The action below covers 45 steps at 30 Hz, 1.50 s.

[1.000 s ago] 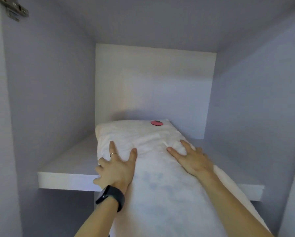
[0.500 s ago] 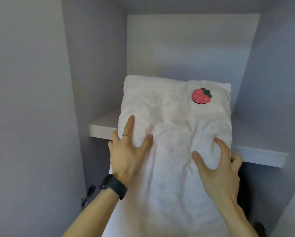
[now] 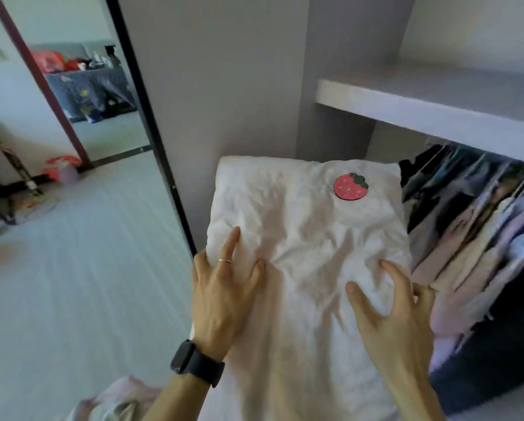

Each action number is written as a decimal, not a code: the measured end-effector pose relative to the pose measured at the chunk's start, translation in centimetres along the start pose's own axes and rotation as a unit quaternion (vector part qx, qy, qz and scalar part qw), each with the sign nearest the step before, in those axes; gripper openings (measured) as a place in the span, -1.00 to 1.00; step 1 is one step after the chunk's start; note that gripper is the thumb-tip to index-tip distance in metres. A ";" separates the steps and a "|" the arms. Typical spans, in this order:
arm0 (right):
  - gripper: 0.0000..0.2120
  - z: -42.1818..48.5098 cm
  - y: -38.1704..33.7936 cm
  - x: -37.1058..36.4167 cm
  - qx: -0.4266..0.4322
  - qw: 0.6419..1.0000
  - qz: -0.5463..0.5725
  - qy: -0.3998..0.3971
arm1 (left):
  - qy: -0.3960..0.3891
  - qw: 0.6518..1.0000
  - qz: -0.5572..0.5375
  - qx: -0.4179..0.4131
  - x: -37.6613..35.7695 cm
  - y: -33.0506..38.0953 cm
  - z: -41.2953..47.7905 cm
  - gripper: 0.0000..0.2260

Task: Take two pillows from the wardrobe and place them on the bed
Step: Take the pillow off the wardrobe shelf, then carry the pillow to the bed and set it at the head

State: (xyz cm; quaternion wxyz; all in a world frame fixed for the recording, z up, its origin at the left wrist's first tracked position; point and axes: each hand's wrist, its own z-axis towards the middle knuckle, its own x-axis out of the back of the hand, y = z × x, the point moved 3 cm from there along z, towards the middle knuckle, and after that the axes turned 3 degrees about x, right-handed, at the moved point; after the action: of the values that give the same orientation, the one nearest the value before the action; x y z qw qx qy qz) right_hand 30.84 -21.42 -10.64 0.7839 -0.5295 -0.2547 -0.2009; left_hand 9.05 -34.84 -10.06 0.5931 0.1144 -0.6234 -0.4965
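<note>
A white pillow (image 3: 309,232) with a red strawberry patch (image 3: 350,187) is held out in front of me, clear of the wardrobe shelf (image 3: 431,107). My left hand (image 3: 224,287), with a ring and a black wristband, grips its left side, fingers spread on top. On the pillow's right edge my right hand (image 3: 391,308) holds it, thumb on top and fingers curled round the side. The pillow's near end hangs down between my arms. No second pillow and no bed are in view.
Clothes (image 3: 473,232) hang on a rail under the shelf at the right. The open wardrobe door (image 3: 212,101) stands just left of the pillow, with a mirror (image 3: 81,80) on its edge. Pale floor (image 3: 81,268) spreads to the left, clutter (image 3: 11,189) at its far side.
The pillow has come off the shelf and down, away from the wardrobe. My view has dropped and swung left, so the floor, door and hanging clothes now show.
</note>
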 end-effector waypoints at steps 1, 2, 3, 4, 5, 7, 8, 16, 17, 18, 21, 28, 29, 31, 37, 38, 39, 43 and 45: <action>-0.39 -1.3 0.4 -1.1 -0.001 1.000 -0.008 -0.028 | 0.002 1.000 0.014 0.022 0.4 -2.0 -1.4 -0.37; -0.40 -2.6 0.9 -2.3 -0.009 0.998 -0.009 -0.061 | 0.003 0.999 0.027 0.047 0.8 -4.0 -2.8 -0.38; -0.40 -4.0 1.3 -3.5 -0.017 0.995 -0.008 -0.096 | 0.004 0.997 0.039 0.073 1.2 -6.1 -4.1 -0.38; -0.41 -5.4 1.6 -4.8 -0.021 0.991 -0.011 -0.134 | 0.001 0.993 0.050 0.104 1.5 -8.3 -5.3 -0.38; -0.42 -6.7 2.1 -6.2 -0.021 0.984 -0.023 -0.175 | -0.008 0.988 0.061 0.140 1.8 -10.6 -6.6 -0.38; -0.44 -9.1 2.8 -8.7 -0.022 0.962 -0.060 -0.264 | -0.023 0.972 0.083 0.221 2.4 -15.1 -9.4 -0.37; -0.45 -10.1 3.0 -9.9 -0.016 0.951 -0.074 -0.299 | -0.024 0.964 0.087 0.252 2.8 -17.2 -10.7 -0.37; -0.40 -16.5 -1.2 -19.7 0.145 0.874 -0.128 -0.445 | 0.031 0.913 0.124 0.388 8.5 -28.0 -17.3 -0.31; -0.40 -17.3 -2.0 -21.0 0.170 0.865 -0.130 -0.455 | 0.044 0.904 0.119 0.409 9.3 -28.9 -17.8 -0.30; -0.40 -18.0 -2.9 -22.3 0.193 0.854 -0.132 -0.465 | 0.055 0.895 0.110 0.429 10.1 -29.7 -18.3 -0.30; -0.40 -19.6 -5.7 -26.5 0.246 0.820 -0.136 -0.500 | 0.082 0.867 0.093 0.482 11.9 -32.0 -18.6 -0.34; -0.39 -19.4 -13.0 -37.7 0.300 0.780 -0.153 -0.527 | 0.113 0.836 0.058 0.533 14.3 -38.8 -12.3 -0.32; -0.39 -19.0 -14.4 -39.6 0.302 0.778 -0.151 -0.530 | 0.120 0.833 0.053 0.537 15.0 -39.7 -10.5 -0.32; -0.40 -18.4 -17.4 -42.8 0.302 0.774 -0.155 -0.534 | 0.131 0.831 0.055 0.538 16.8 -41.5 -6.9 -0.31; -0.45 -18.3 -28.1 -50.1 0.316 0.778 -0.095 -0.535 | 0.189 0.835 0.082 0.510 25.0 -45.3 1.5 -0.37; -0.46 -18.4 -30.0 -51.2 0.320 0.777 -0.081 -0.536 | 0.204 0.833 0.084 0.508 26.3 -45.6 2.7 -0.39; -0.46 -18.5 -32.0 -52.4 0.325 0.777 -0.066 -0.535 | 0.220 0.829 0.088 0.507 27.6 -45.9 3.8 -0.40; -0.45 -19.7 -40.3 -58.0 0.354 0.765 -0.019 -0.537 | 0.293 0.809 0.113 0.497 33.2 -48.0 8.7 -0.46; -0.44 -20.7 -44.6 -61.5 0.375 0.751 0.005 -0.544 | 0.333 0.790 0.121 0.501 36.1 -49.6 10.9 -0.48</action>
State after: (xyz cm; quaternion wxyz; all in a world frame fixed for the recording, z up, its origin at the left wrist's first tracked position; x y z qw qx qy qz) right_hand -39.87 -53.88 -22.22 0.6497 -0.2142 -0.6898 0.2369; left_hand -32.16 -79.80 -22.73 0.6783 0.4774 -0.5577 0.0299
